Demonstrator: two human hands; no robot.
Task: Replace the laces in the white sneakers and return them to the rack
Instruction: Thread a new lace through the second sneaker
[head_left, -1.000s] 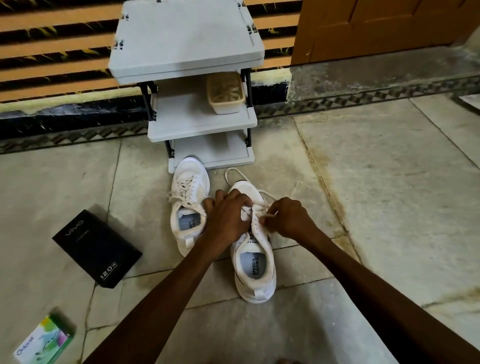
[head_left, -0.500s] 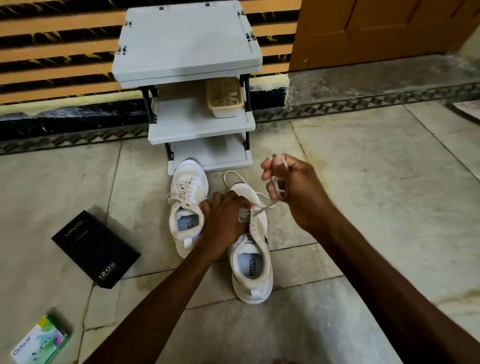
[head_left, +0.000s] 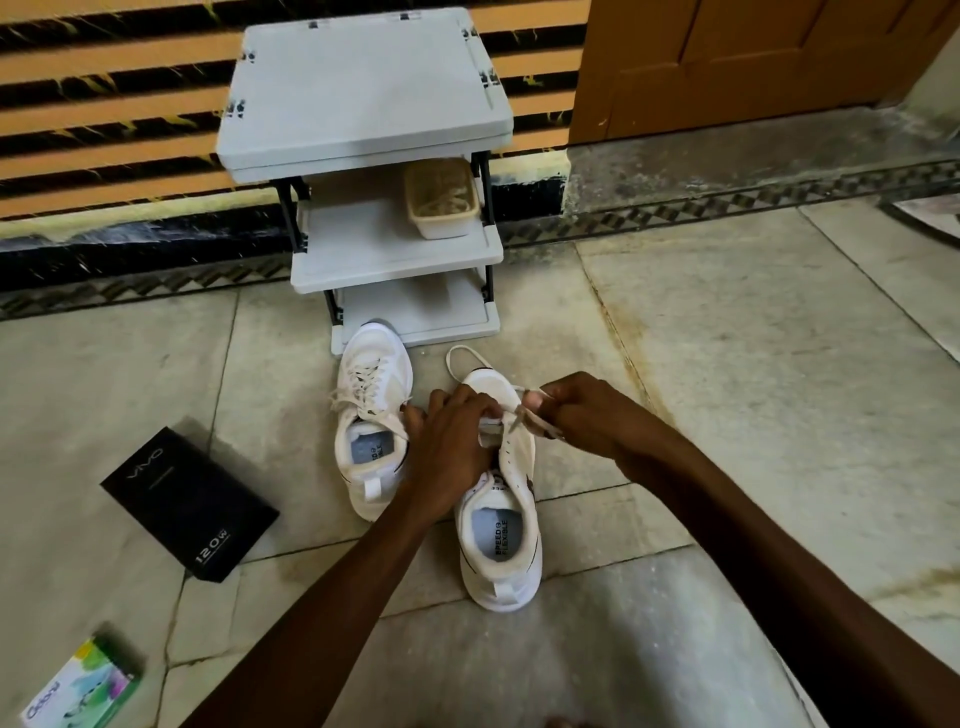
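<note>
Left hand (head_left: 451, 447): fingers curled over the throat of the near sneaker (head_left: 521, 467), gripping it where it stands on the floor (head_left: 753, 415).
Right hand (head_left: 589, 415): thumb and fingers pinch the lace (head_left: 540, 427) just beside the eyelets; a loop of it lies past the toe.
Far sneaker (head_left: 371, 374): laced, on the floor beside the other shoe, toe at the rack's bottom shelf.
Rack (head_left: 363, 93): grey, three shelves, against the striped wall; a beige tub (head_left: 441, 208) sits on the middle shelf.
Elsewhere: a black box (head_left: 189, 501) and a green packet (head_left: 83, 686) lie well apart from the shoes.
</note>
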